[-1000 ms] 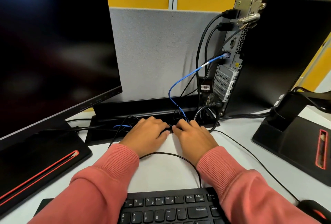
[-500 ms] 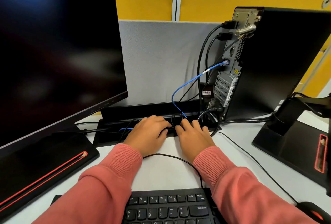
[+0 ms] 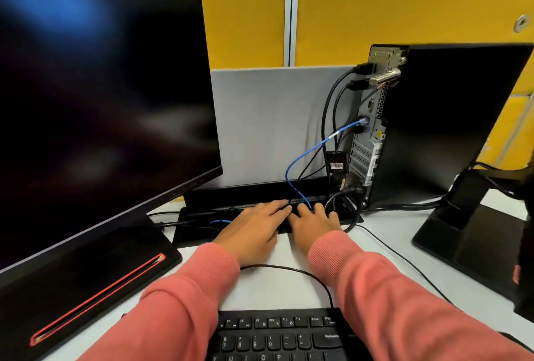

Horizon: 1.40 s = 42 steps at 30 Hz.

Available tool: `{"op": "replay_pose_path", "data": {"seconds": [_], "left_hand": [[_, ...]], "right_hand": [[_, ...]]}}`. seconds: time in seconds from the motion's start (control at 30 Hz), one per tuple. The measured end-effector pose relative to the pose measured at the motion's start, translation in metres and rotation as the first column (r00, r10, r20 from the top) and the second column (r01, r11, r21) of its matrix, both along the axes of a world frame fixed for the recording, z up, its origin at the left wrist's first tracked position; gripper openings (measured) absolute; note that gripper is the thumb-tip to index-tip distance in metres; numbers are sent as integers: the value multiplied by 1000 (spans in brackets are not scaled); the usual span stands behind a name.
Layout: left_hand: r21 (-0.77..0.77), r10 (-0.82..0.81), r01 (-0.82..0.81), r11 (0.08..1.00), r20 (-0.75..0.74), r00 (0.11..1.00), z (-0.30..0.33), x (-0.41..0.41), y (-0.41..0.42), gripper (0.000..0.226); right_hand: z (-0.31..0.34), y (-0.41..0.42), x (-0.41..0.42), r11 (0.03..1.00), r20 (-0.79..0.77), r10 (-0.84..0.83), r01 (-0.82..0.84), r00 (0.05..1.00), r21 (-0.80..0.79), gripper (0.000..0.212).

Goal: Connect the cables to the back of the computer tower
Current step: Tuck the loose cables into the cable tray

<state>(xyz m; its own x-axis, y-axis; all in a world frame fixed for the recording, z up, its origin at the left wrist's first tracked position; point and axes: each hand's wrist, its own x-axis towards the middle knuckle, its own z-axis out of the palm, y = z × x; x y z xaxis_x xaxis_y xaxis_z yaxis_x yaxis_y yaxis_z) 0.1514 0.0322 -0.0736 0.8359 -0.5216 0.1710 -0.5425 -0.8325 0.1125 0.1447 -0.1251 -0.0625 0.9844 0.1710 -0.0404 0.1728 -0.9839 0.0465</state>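
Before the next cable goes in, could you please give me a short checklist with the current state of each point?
1. Back of the computer tower faces the person: ok.
2. Blue cable seated in its port: ok, as far as visible.
3. Upper black cables plugged in: ok.
4. Left hand and right hand at the cable tray: ok.
5. A loose plug held: cannot tell.
6. Free port chosen: cannot tell.

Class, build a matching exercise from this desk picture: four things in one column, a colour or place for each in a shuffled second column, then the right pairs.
Things:
1. network cable
2. keyboard
3. computer tower
4. monitor

Descriptions:
A. at the left, screen dark
B. blue
C. nearest the camera, bottom centre
D. upright at the right, ports facing left

Pairs: 1-B, 2-C, 3-D, 4-A
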Motion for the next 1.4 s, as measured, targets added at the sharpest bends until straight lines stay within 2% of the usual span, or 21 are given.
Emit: {"op": "replay_pose_path", "data": {"seconds": [0.1,0.2,0.4,0.67,0.87,0.93,1.03,1.1,1.3,1.4], "left_hand": [[30,38,-36,999,-82,996,-2,9,-9,66],[73,64,-56,996,-100,993,-3,14,-10,60],[55,101,-96,994,-98,990,-7,21,-10,46],[-86,125,-139,987,-148,981,-20,19,-12,43],[-161,157,-203,966,-260,953,-34,23,-5,46],[-182,145,-193,964,-247,958,-32,22,-4,44],[-195,99,-114,974,-88,991,-24,18,-5,39],[-211,102,-107,972,-34,994,-19,19,-5,36],[-209,105,-110,972,-34,994,-2,11,5,35],[-184,140,-148,972,-52,989,6,7,19,34]], "right_hand": [[4,3,7,1000,-45,-7,6,999,-28,45],[6,-1,9,1000,-50,4,-3,999,14,43],[0,-10,4,991,129,9,-26,992,130,38],[-6,-8,14,999,99,46,-47,994,8,37],[-5,-5,20,999,53,42,-40,998,-31,38],[-3,-5,20,999,53,44,-43,998,-22,37],[-1,-8,15,998,93,60,-58,994,-31,34],[-2,-10,11,998,118,60,-57,991,-32,34],[7,-11,4,998,164,53,-58,985,28,42],[11,-11,0,998,116,65,-68,991,19,47]]}}
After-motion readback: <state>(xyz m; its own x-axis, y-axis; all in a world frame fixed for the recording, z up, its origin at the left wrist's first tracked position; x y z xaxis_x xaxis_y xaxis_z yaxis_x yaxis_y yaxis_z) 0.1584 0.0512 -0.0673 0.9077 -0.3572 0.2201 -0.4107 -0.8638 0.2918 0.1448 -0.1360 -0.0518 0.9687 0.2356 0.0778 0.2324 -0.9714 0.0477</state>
